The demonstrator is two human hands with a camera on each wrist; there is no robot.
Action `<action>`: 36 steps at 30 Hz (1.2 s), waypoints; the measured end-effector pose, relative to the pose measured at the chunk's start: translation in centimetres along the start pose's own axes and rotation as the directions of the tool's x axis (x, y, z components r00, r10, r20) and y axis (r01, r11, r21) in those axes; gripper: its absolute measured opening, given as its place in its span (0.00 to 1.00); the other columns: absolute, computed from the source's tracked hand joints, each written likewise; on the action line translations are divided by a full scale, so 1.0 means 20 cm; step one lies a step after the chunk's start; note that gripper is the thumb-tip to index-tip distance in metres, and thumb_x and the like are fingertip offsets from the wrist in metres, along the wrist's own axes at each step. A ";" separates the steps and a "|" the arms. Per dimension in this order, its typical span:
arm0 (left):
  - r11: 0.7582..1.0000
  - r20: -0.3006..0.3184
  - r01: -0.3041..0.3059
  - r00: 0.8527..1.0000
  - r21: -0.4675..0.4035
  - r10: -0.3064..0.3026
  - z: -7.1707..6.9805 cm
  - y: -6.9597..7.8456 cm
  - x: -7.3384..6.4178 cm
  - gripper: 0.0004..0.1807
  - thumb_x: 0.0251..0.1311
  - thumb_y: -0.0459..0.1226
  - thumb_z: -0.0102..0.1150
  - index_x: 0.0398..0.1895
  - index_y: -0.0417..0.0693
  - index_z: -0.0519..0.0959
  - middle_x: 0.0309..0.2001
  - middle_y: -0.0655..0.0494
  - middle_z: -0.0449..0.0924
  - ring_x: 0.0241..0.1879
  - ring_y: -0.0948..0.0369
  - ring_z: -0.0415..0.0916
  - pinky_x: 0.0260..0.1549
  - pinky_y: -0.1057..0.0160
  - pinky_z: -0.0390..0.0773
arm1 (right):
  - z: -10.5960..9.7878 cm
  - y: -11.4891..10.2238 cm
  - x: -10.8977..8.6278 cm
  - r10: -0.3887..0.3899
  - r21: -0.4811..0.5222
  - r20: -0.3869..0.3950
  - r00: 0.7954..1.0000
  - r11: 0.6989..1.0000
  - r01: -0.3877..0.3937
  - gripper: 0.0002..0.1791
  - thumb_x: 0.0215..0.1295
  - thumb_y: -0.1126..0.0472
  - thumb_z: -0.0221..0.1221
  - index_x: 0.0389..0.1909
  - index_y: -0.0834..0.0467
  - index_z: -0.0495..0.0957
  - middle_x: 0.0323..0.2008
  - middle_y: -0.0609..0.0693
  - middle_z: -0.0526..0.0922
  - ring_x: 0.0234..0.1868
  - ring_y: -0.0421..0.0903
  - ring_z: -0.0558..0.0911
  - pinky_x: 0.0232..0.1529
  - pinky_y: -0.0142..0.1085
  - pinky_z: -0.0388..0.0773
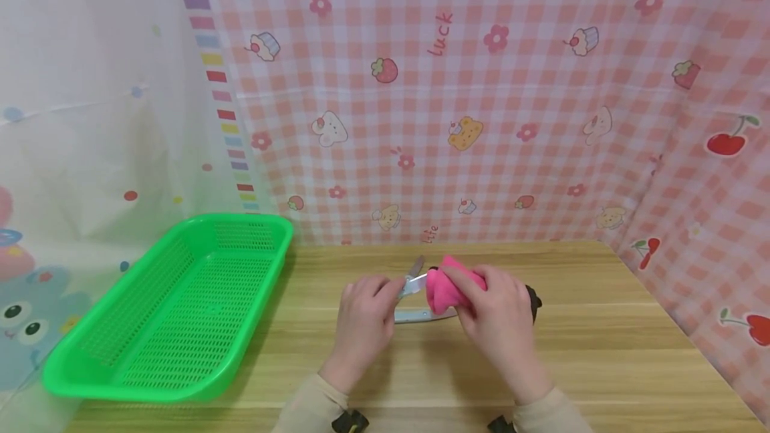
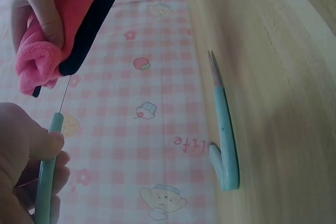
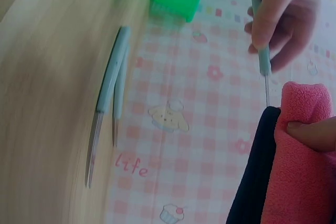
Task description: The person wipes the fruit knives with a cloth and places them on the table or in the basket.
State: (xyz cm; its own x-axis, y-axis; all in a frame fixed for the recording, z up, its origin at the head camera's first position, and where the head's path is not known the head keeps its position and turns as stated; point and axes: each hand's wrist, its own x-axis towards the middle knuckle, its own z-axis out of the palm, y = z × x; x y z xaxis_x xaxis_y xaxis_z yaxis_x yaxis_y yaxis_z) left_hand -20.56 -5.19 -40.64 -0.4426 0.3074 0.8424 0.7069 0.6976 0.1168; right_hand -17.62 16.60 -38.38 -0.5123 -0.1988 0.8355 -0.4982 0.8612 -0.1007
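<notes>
My left hand grips a small knife by its pale blue-green handle, its thin blade pointing toward the right hand. A pink fuzzy cloth is bunched in my right hand, the thumb pressing on it. Along the cloth runs a long black piece; its kind is unclear. The blade's far end meets the cloth and black piece, and the tip is hidden there. Beyond and below the hands, two more knives with pale blue-green handles lie on the table: one knife and a second knife.
On the left of the wooden table stands a green perforated basket. A pink checked curtain hangs along the back and right edges, and a white patterned sheet hangs at the left.
</notes>
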 end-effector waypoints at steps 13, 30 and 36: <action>0.999 0.008 -0.035 0.999 0.014 0.034 0.02 0.03 -0.01 0.17 0.46 0.24 0.71 0.40 0.47 0.85 0.32 0.55 0.77 0.31 0.58 0.75 0.26 0.64 0.62 | 0.08 -0.07 0.00 -0.060 -0.047 -0.017 0.998 0.997 0.059 0.30 0.42 0.67 0.74 0.50 0.44 0.83 0.36 0.58 0.79 0.35 0.61 0.78 0.35 0.57 0.73; 1.000 -0.014 -0.019 1.000 -0.013 0.019 0.00 0.04 -0.01 0.21 0.41 0.22 0.72 0.42 0.47 0.85 0.33 0.55 0.80 0.31 0.59 0.75 0.27 0.64 0.64 | 0.05 0.05 -0.02 0.074 -0.104 0.020 0.997 0.992 -0.072 0.33 0.37 0.67 0.77 0.50 0.44 0.84 0.36 0.59 0.81 0.35 0.61 0.80 0.40 0.59 0.74; 1.000 -0.008 -0.004 1.000 -0.020 0.004 -0.02 0.02 -0.01 0.20 0.42 0.24 0.72 0.42 0.46 0.85 0.35 0.53 0.81 0.34 0.57 0.78 0.27 0.63 0.66 | 0.02 0.11 -0.03 0.108 -0.109 0.011 0.994 0.988 -0.107 0.30 0.41 0.66 0.76 0.50 0.45 0.84 0.36 0.60 0.81 0.35 0.62 0.80 0.40 0.60 0.73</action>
State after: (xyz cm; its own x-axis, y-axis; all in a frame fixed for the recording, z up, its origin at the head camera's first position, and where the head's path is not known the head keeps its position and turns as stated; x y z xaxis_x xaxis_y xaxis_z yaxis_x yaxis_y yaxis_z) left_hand -20.11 -5.22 -40.54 -0.4351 0.3047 0.8472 0.7198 0.6830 0.1241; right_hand -18.72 18.53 -39.28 -0.5706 -0.1092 0.8139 -0.3618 0.9232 -0.1297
